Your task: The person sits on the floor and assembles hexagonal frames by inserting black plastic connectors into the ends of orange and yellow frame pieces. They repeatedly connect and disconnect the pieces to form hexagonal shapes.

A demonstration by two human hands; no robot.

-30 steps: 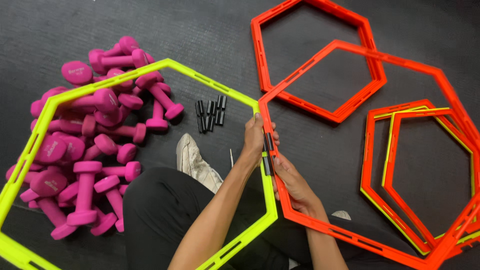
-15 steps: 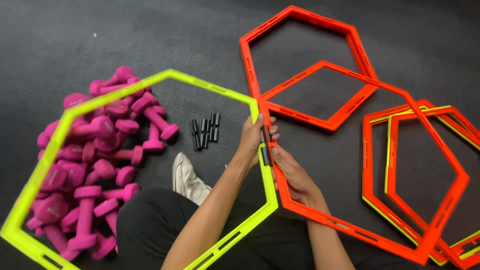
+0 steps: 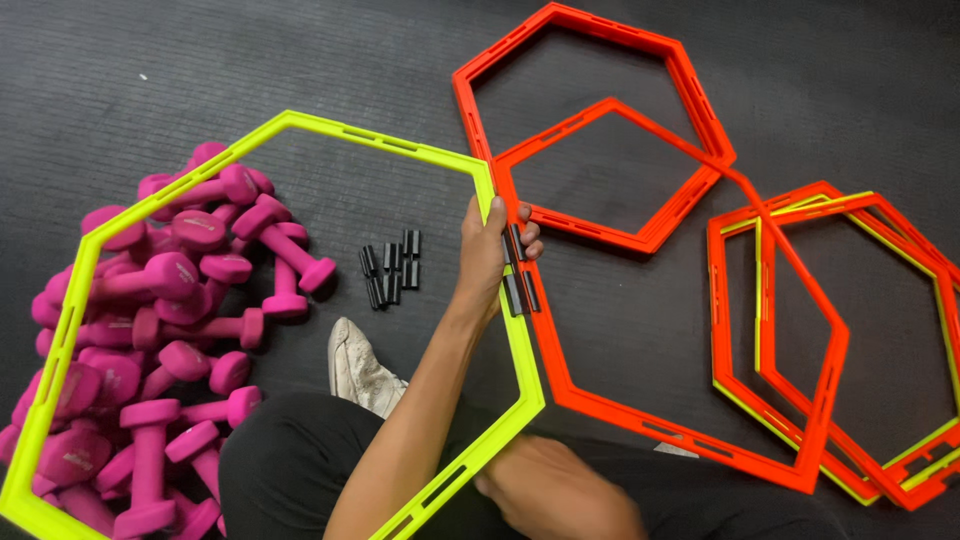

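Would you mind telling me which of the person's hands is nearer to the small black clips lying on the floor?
Left. The left hand grips the yellow hexagon just right of the black clips; the right hand sits much lower, by the lap.

Gym floor, pink dumbbells, agility hexagon rings, dark rubber matting

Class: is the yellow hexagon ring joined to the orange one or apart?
Joined: black clips bridge the yellow ring and orange ring, under the left hand.

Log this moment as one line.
left hand: grips yellow hexagon against orange hexagon at black clips | right hand: low, holds nothing
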